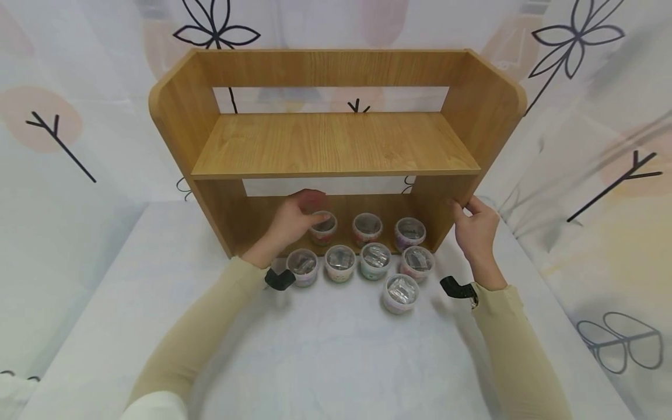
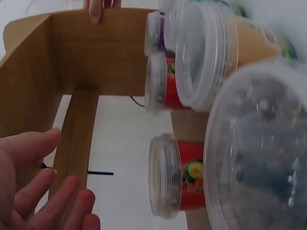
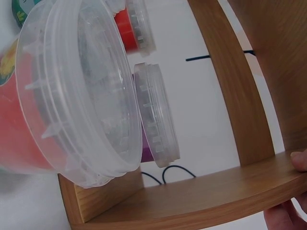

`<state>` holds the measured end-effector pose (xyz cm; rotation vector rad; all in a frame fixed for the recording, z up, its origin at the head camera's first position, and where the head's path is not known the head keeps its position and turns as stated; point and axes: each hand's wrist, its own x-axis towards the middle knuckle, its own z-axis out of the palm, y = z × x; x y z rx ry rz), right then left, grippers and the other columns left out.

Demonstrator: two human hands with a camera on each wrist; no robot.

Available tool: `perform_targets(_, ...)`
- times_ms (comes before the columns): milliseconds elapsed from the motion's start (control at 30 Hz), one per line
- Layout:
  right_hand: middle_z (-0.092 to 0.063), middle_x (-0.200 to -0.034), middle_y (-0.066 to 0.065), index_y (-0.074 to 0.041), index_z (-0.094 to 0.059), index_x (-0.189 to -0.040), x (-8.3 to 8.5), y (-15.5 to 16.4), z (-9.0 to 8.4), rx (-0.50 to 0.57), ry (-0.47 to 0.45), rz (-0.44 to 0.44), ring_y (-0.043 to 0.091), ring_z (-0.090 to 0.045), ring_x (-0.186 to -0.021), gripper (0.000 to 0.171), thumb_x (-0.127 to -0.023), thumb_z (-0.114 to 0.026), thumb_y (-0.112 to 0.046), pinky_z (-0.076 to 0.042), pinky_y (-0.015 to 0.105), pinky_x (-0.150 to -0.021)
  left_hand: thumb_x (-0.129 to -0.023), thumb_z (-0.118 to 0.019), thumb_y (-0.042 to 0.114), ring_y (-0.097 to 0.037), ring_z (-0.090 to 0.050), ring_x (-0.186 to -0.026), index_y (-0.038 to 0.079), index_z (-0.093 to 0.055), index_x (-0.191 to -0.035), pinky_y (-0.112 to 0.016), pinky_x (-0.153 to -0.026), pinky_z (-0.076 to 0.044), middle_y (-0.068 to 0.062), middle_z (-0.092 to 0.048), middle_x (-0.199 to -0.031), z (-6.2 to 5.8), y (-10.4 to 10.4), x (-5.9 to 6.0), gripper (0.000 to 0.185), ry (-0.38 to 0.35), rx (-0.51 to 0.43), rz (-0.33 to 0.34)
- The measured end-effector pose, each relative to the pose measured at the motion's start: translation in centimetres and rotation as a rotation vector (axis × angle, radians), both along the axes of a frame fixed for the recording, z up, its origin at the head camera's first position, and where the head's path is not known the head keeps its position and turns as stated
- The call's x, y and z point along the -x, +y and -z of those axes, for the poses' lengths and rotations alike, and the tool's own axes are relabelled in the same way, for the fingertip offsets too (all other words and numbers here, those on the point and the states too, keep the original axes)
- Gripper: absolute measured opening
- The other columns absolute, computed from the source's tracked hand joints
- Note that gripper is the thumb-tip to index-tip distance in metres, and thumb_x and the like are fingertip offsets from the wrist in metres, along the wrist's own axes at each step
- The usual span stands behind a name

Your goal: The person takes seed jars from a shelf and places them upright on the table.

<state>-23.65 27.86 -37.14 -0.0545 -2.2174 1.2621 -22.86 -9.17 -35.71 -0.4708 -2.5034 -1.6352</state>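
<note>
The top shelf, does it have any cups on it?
No, the top shelf is bare wood; all the cups stand lower, under it and on the table.

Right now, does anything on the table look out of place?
One cup sits alone in front of the four-cup row, breaking the tidy lines. Otherwise the cups stand upright, lids on, nothing spilled, and the shelf looks sound.

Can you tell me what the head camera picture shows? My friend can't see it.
A person's left hand touches a small lidded cup under a wooden shelf, while the right hand holds the shelf's side. Seven more cups stand nearby.
</note>
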Motion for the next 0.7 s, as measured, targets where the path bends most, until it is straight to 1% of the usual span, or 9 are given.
perform_targets(67, -0.072, -0.111, 0.017, -0.001, -0.073, -0.117, 0.0, 0.0, 0.0, -0.001, 0.0, 0.002, 0.026, -0.062, -0.118, 0.033, -0.096, -0.063, -0.025, -0.046, 0.046, -0.103, -0.085, -0.08, 0.013, -0.034, -0.057, -0.122, 0.005, -0.064, -0.124, -0.047, -0.104, -0.046, -0.017, -0.064, -0.128, -0.1, -0.3, 0.5, 0.043, -0.027, 0.019, 0.004)
perform_targets(200, -0.072, -0.11, 0.017, 0.0, -0.073, -0.116, 0.0, 0.1, 0.0, -0.004, 0.002, 0.006, 0.027, -0.062, -0.117, 0.033, -0.096, -0.064, -0.024, -0.046, 0.047, -0.103, -0.086, -0.08, 0.016, -0.029, -0.054, -0.127, 0.007, -0.062, -0.13, -0.045, -0.106, -0.045, -0.015, -0.06, -0.134, 0.0, -0.9, 1.1, 0.048, -0.092, 0.058, 0.038)
perform_targets(267, -0.072, -0.111, 0.017, -0.001, -0.073, -0.117, 0.0, 0.1, 0.1, -0.005, -0.003, 0.007, 0.027, -0.061, -0.118, 0.033, -0.096, -0.064, -0.024, -0.046, 0.047, -0.103, -0.086, -0.079, 0.016, -0.027, -0.052, -0.129, 0.009, -0.062, -0.131, -0.044, -0.107, -0.044, -0.012, -0.06, -0.136, 0.2, -1.3, 1.4, 0.049, -0.128, 0.072, 0.055)
perform_targets(367, -0.072, -0.111, 0.017, -0.001, -0.073, -0.117, 0.0, 0.1, 0.1, -0.008, -0.008, 0.012, 0.027, -0.062, -0.118, 0.033, -0.096, -0.064, -0.025, -0.046, 0.047, -0.103, -0.087, -0.078, 0.017, -0.027, -0.049, -0.132, 0.012, -0.06, -0.134, -0.044, -0.108, -0.043, -0.009, -0.058, -0.138, 0.5, -1.7, 1.8, 0.05, -0.186, 0.087, 0.067)
perform_targets(467, -0.071, -0.112, 0.017, -0.001, -0.073, -0.117, 0.0, 0.1, 0.1, -0.009, -0.012, 0.015, 0.027, -0.061, -0.118, 0.033, -0.096, -0.064, -0.025, -0.045, 0.047, -0.104, -0.088, -0.077, 0.016, -0.029, -0.045, -0.136, 0.012, -0.056, -0.138, -0.045, -0.111, -0.038, -0.01, -0.054, -0.143, 1.0, -1.8, 2.2, 0.054, -0.243, 0.093, 0.086)
perform_targets(600, -0.071, -0.112, 0.018, -0.001, -0.072, -0.118, 0.0, 0.1, 0.1, -0.007, -0.012, 0.012, 0.028, -0.061, -0.118, 0.032, -0.096, -0.064, -0.023, -0.045, 0.047, -0.104, -0.088, -0.076, 0.015, -0.032, -0.038, -0.141, 0.009, -0.047, -0.147, -0.045, -0.116, -0.031, -0.013, -0.045, -0.152, 1.8, -1.9, 2.6, 0.066, -0.317, 0.116, 0.129)
perform_targets(667, -0.071, -0.112, 0.018, 0.0, -0.072, -0.118, 0.0, 0.1, 0.0, -0.005, -0.009, 0.009, 0.028, -0.061, -0.118, 0.032, -0.096, -0.064, -0.022, -0.044, 0.046, -0.104, -0.087, -0.075, 0.014, -0.032, -0.034, -0.143, 0.007, -0.043, -0.149, -0.045, -0.118, -0.028, -0.015, -0.04, -0.154, 2.1, -1.9, 2.7, 0.07, -0.335, 0.133, 0.15)
perform_targets(700, -0.071, -0.112, 0.018, 0.0, -0.072, -0.118, 0.0, 0.0, 0.0, -0.006, -0.007, 0.007, 0.028, -0.061, -0.117, 0.032, -0.096, -0.064, -0.022, -0.044, 0.046, -0.104, -0.087, -0.075, 0.012, -0.033, -0.033, -0.144, 0.006, -0.042, -0.15, -0.044, -0.118, -0.027, -0.017, -0.039, -0.155, 2.2, -1.9, 2.8, 0.071, -0.331, 0.146, 0.159)
